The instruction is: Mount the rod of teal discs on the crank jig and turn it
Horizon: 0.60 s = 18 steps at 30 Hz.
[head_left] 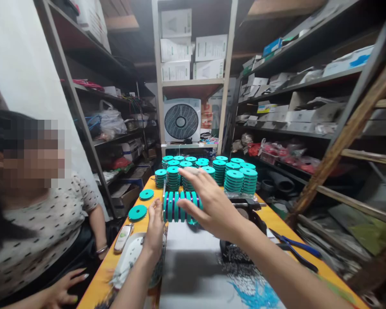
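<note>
On orange tabletop [270,216], both hands clasping row of round teal plastic spools [180,206]: left hand [155,227], right hand [212,206].

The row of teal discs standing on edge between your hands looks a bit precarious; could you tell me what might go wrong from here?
1. The row of discs stands on edge, pressed only by the left hand and right hand; uneven pressure could let it buckle and scatter.
2. The stacks of discs stand close behind; a slip might topple them.
3. Loose discs lie near the table edge and could roll off.
</note>
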Each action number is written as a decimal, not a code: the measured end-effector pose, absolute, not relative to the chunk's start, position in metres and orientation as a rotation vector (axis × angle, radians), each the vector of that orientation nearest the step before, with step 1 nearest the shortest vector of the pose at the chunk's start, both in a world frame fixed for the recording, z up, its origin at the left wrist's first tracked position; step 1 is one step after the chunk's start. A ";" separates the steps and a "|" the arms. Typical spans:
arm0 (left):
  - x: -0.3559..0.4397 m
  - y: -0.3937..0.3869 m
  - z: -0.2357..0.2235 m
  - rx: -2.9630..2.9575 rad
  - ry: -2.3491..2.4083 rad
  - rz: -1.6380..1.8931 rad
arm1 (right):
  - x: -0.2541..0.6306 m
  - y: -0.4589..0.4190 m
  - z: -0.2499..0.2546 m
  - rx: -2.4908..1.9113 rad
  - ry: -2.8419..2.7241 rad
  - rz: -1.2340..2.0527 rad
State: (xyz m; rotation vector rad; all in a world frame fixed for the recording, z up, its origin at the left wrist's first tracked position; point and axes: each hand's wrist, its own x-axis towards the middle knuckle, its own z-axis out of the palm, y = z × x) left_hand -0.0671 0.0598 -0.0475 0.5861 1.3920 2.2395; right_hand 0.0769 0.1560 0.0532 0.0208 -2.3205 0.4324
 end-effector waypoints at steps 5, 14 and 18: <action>-0.041 0.049 -0.044 0.568 1.120 2.188 | 0.134 0.132 -0.020 -0.365 -1.839 0.918; -0.025 0.034 -0.050 0.455 1.069 2.065 | 0.113 0.094 -0.082 -0.483 -1.530 1.866; -0.024 0.031 -0.048 0.525 1.068 2.009 | 0.095 0.104 -0.073 -0.461 -1.453 1.952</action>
